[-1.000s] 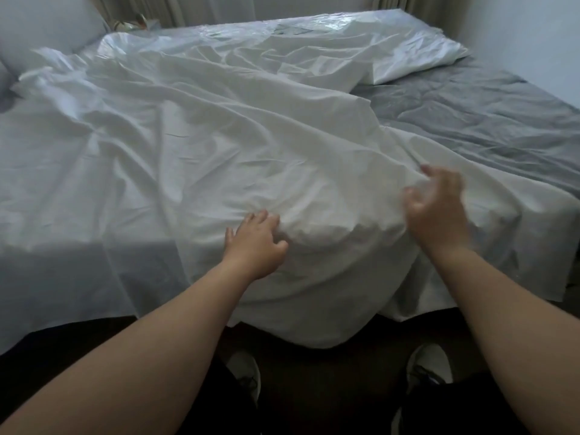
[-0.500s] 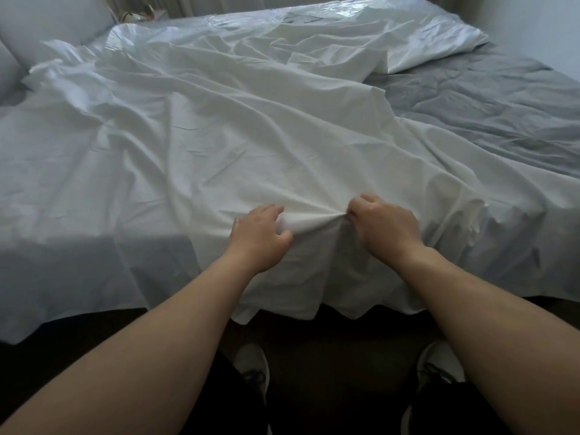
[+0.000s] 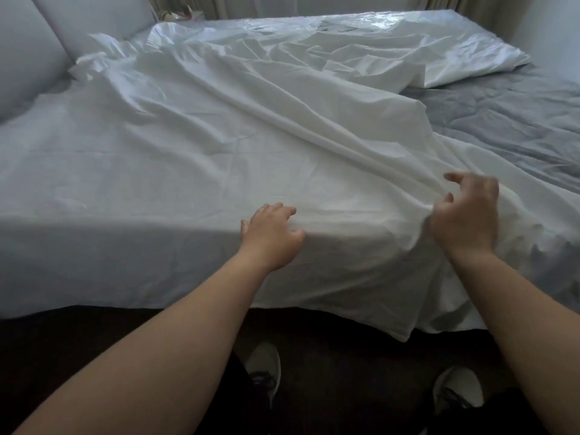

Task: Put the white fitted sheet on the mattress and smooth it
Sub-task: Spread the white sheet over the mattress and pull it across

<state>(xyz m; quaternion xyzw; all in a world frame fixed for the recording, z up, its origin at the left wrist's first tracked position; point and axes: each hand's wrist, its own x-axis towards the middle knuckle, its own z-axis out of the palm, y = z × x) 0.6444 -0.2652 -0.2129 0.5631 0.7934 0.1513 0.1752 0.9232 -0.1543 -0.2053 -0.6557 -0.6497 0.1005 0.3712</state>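
sheet (image 3: 251, 146) spread over left of mattress (image 3: 518, 127); right side bare. left hand (image 3: 271, 235) flat on sheet, right hand (image 3: 464, 215) pinching a fold. corners untucked.

Your right hand (image 3: 467, 215) is motion-blurred, so you cannot tell whether its curled fingers pinch the white fitted sheet (image 3: 251, 146) or hang free of it. The sheet hides most of the grey quilted mattress (image 3: 502, 127), including the near edge under your left hand (image 3: 271, 232). The pale padded headboard (image 3: 28, 51) is cut off by the left and top edges. Small objects (image 3: 179, 15) behind it are too small to identify. Your white shoes (image 3: 456, 390) are partly hidden by your forearms and dark clothing.
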